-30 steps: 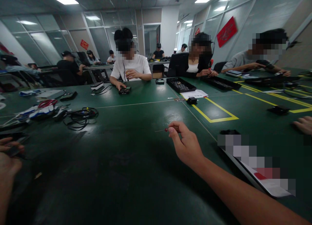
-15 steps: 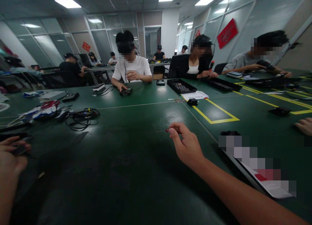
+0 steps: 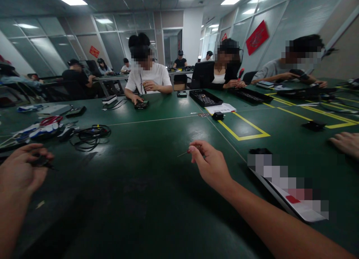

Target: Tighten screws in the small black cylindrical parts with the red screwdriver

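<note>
My right hand (image 3: 212,166) reaches out over the green table (image 3: 146,184) and pinches a thin screwdriver (image 3: 185,152) with a red handle; its metal tip points left, just above the table. My left hand (image 3: 21,169) is at the left edge, fingers curled around a small dark object (image 3: 41,162) that is mostly hidden by the fingers.
A tangle of black cables (image 3: 89,134) and a red and white bundle (image 3: 46,126) lie at the left. A yellow taped rectangle (image 3: 244,128), a small black box (image 3: 218,115) and a black tray (image 3: 205,98) sit ahead right. Another person's hand (image 3: 346,143) rests at the right; several people sit opposite.
My left hand has come further into view, moving right and up with the dark object. My right hand with the screwdriver has shifted slightly left.
</note>
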A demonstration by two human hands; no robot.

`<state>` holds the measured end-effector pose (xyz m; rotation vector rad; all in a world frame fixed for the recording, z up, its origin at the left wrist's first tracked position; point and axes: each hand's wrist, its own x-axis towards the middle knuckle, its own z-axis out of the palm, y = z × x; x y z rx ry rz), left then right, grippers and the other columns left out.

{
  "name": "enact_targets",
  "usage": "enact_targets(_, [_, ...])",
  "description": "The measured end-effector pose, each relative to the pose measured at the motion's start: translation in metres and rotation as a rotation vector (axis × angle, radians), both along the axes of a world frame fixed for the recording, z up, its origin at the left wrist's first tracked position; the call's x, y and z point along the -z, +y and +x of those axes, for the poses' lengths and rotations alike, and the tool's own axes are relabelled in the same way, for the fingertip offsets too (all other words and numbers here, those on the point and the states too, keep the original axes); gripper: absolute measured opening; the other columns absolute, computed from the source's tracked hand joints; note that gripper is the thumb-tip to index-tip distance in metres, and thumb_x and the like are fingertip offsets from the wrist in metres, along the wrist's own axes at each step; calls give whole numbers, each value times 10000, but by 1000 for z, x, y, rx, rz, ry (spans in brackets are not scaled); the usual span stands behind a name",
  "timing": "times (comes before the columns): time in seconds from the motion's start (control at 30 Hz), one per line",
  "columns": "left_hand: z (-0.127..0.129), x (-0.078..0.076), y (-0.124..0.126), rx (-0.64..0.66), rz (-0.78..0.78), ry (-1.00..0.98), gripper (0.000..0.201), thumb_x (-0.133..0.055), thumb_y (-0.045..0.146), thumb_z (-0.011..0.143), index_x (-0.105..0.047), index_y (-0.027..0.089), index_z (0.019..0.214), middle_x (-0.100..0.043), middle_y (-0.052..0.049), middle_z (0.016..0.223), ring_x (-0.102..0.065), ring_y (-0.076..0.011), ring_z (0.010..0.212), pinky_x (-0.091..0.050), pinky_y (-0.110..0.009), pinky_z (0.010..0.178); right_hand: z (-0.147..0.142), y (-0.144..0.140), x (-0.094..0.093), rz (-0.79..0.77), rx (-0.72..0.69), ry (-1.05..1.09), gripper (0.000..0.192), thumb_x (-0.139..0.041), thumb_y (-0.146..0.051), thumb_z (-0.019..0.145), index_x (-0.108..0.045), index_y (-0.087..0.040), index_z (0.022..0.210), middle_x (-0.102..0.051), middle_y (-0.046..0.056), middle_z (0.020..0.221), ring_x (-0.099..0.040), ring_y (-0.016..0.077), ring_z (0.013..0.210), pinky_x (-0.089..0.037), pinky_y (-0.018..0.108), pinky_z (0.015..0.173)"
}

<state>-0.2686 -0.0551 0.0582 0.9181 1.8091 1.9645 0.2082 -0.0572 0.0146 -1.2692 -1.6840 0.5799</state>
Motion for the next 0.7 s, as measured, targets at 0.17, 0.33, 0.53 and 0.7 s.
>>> enact_targets(0.17, [83,-3,6,306,-55,-244,336,-495,-18,556,-607,138,831,-497,-8,648,-495,-127,652,-451,-204,610,1,4,3,-12,26,57,218,-543,-425,998,-635,-230,1032,-688,-7,710,-666,176,653,-475,299,622])
enact_targets(0.33, [153,10,19,671,-109,-257,362,-624,100,612,-610,155,969,-568,-19,819,-547,-163,774,-474,-259,693,3,8,7,39,36,86,236,-539,-342,984,-594,-212,1172,-741,44,894,-715,210,841,-510,345,770])
enact_targets(0.53, [230,39,35,848,-128,297,541,-623,-5,640,-554,207,1133,-626,-15,993,-614,-186,955,-476,-338,902,2,5,3,20,42,-1,233,-625,-456,943,-654,-225,931,-638,-13,675,-604,172,618,-436,300,589])
enact_targets(0.7, [268,72,32,942,-145,524,328,-695,96,791,-636,218,1089,-698,-52,1075,-655,-232,1033,-497,-412,983,-1,0,0,22,10,-28,263,-664,-461,918,-608,-229,808,-585,-31,634,-543,151,578,-400,289,554])
